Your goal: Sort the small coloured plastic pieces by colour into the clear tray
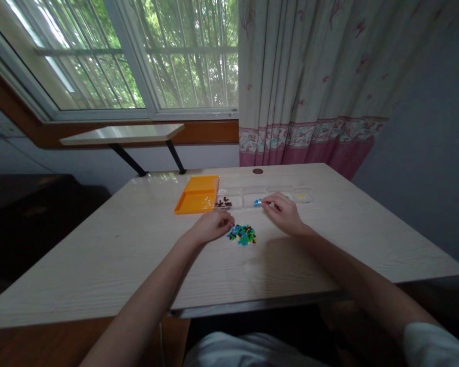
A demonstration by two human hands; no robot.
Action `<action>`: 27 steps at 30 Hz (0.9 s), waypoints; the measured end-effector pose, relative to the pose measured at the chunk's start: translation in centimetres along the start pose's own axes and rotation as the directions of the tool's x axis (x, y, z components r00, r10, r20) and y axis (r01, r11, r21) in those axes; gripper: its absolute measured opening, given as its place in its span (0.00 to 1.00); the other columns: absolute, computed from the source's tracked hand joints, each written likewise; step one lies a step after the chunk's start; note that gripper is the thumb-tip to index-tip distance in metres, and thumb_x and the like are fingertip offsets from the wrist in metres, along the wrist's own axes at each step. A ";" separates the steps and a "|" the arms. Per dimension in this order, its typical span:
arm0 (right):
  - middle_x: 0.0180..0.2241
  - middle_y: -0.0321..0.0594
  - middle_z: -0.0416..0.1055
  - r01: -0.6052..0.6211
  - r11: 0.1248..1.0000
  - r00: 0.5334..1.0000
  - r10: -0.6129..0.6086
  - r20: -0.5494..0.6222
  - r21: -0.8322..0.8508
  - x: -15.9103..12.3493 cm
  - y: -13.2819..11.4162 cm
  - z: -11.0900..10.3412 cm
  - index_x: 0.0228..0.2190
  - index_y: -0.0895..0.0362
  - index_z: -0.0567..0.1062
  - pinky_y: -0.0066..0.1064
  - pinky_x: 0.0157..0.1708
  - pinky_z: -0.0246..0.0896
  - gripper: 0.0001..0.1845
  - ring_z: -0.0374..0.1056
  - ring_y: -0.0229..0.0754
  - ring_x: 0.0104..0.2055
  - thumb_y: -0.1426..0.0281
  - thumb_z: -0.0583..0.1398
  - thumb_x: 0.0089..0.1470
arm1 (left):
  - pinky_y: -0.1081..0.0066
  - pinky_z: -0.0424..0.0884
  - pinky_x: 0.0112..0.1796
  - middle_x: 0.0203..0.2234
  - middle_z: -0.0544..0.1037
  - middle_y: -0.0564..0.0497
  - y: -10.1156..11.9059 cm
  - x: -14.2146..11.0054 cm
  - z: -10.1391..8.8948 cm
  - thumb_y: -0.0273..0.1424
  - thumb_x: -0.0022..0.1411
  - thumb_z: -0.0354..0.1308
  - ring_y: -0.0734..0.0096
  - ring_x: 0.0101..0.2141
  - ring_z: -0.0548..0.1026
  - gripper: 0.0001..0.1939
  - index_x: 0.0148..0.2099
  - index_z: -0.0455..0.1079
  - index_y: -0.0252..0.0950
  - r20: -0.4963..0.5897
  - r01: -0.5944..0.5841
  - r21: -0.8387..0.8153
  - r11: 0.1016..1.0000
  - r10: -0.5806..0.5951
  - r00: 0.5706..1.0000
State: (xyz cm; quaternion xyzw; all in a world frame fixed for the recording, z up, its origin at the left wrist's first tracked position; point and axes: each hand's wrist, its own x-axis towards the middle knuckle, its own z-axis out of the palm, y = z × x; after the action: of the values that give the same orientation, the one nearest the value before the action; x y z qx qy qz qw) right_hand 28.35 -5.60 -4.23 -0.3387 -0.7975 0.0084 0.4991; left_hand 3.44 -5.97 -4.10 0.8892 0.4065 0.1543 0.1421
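A small pile of mixed blue, green, brown and yellow pieces (243,235) lies on the table. My left hand (213,225) rests at the pile's left edge, its fingers curled together; whatever they may hold is hidden. Over a row of clear plastic compartments (240,194) is my right hand (283,211), thumb and fingertips pinched beside some blue pieces (257,203). What sits in that pinch is too small to make out. Brown pieces (223,203) fill part of the left compartment, and yellow pieces (301,195) lie in the far right one.
An orange tray (191,199) with white pieces in its front part stands left of the clear compartments. A raised shelf (126,133) on black legs is at the back left of the table (99,265). Behind are a window and a curtain (283,76).
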 end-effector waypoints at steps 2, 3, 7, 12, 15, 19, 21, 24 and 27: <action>0.29 0.39 0.71 -0.044 0.998 0.999 0.044 0.005 -0.040 0.0 0.4 0.1 0.31 0.56 0.73 0.28 0.33 0.61 0.07 0.66 0.38 0.31 0.68 0.56 0.54 | 0.76 0.63 0.30 0.26 0.72 0.50 -0.2 0.0 0.1 0.29 0.56 0.51 0.73 0.28 0.68 0.08 0.33 0.71 0.35 -0.008 -0.019 -0.003 1.000 0.019 1.000; 0.29 0.39 0.71 -0.074 0.995 0.997 0.074 -0.001 -0.061 0.0 0.7 0.2 0.31 0.56 0.73 0.28 0.33 0.61 0.07 0.66 0.38 0.32 0.68 0.56 0.54 | 0.75 0.63 0.31 0.27 0.72 0.50 -0.2 0.0 0.2 0.29 0.57 0.50 0.73 0.29 0.68 0.08 0.33 0.70 0.35 -0.016 -0.029 -0.007 1.000 0.029 0.999; 0.27 0.38 0.70 -0.214 0.969 0.977 0.209 -0.047 -0.121 0.1 2.2 0.8 0.29 0.56 0.74 0.28 0.32 0.60 0.08 0.66 0.38 0.30 0.67 0.57 0.52 | 0.73 0.64 0.35 0.30 0.72 0.48 -0.4 0.2 0.5 0.29 0.59 0.48 0.71 0.33 0.69 0.08 0.34 0.68 0.34 -0.087 -0.052 -0.054 0.997 0.047 0.995; 0.27 0.38 0.71 -0.309 0.926 0.950 0.312 -0.021 -0.218 0.2 4.2 1.7 0.30 0.56 0.76 0.29 0.32 0.59 0.10 0.66 0.39 0.30 0.65 0.56 0.52 | 0.72 0.64 0.36 0.31 0.71 0.47 -0.2 0.4 0.8 0.30 0.60 0.47 0.70 0.34 0.68 0.09 0.35 0.67 0.33 -0.145 -0.054 -0.122 0.991 0.036 0.989; 0.28 0.39 0.72 -0.302 0.922 0.951 0.307 -0.015 -0.243 0.3 4.7 1.8 0.35 0.56 0.76 0.30 0.32 0.60 0.11 0.66 0.40 0.30 0.65 0.56 0.52 | 0.72 0.64 0.36 0.31 0.71 0.47 0.0 0.5 0.9 0.31 0.61 0.46 0.70 0.34 0.68 0.10 0.36 0.67 0.33 -0.177 -0.060 -0.153 0.986 0.032 0.984; 0.29 0.39 0.71 -0.222 0.955 0.971 0.235 0.045 -0.195 0.2 3.7 1.5 0.35 0.56 0.75 0.30 0.33 0.60 0.10 0.66 0.40 0.31 0.68 0.55 0.53 | 0.73 0.63 0.35 0.30 0.70 0.48 0.3 0.7 1.0 0.30 0.60 0.47 0.71 0.33 0.67 0.09 0.36 0.67 0.33 -0.212 -0.069 -0.186 0.980 0.029 0.977; 0.29 0.39 0.71 -0.139 0.980 0.979 0.157 0.129 -0.140 0.0 2.6 1.5 0.34 0.56 0.75 0.28 0.33 0.60 0.09 0.66 0.38 0.31 0.69 0.55 0.54 | 0.74 0.63 0.33 0.29 0.69 0.49 0.7 0.8 1.1 0.30 0.60 0.48 0.73 0.31 0.67 0.09 0.35 0.67 0.33 -0.222 -0.057 -0.217 0.975 0.008 0.975; 0.29 0.39 0.70 -0.029 0.998 0.969 0.044 0.245 -0.064 -0.4 0.9 2.0 0.34 0.56 0.74 0.26 0.32 0.59 0.09 0.66 0.36 0.30 0.69 0.55 0.54 | 0.75 0.62 0.30 0.27 0.68 0.50 1.2 0.9 1.2 0.31 0.60 0.48 0.74 0.29 0.66 0.09 0.34 0.68 0.32 -0.235 -0.045 -0.252 0.967 -0.016 0.972; 0.30 0.39 0.71 0.032 0.999 0.951 -0.025 0.309 -0.018 -0.8 -0.3 2.5 0.34 0.56 0.74 0.25 0.32 0.59 0.08 0.66 0.36 0.30 0.68 0.56 0.54 | 0.74 0.62 0.32 0.27 0.69 0.50 1.5 1.0 1.4 0.32 0.60 0.48 0.74 0.29 0.66 0.10 0.33 0.68 0.32 -0.245 -0.062 -0.270 0.961 -0.006 0.969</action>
State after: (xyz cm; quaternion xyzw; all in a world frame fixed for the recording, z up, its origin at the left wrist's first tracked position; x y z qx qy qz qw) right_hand 26.42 -5.41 -6.00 -0.3275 -0.8705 0.0450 0.3647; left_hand 5.57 -6.32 -4.65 0.8408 0.3827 0.3193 0.2112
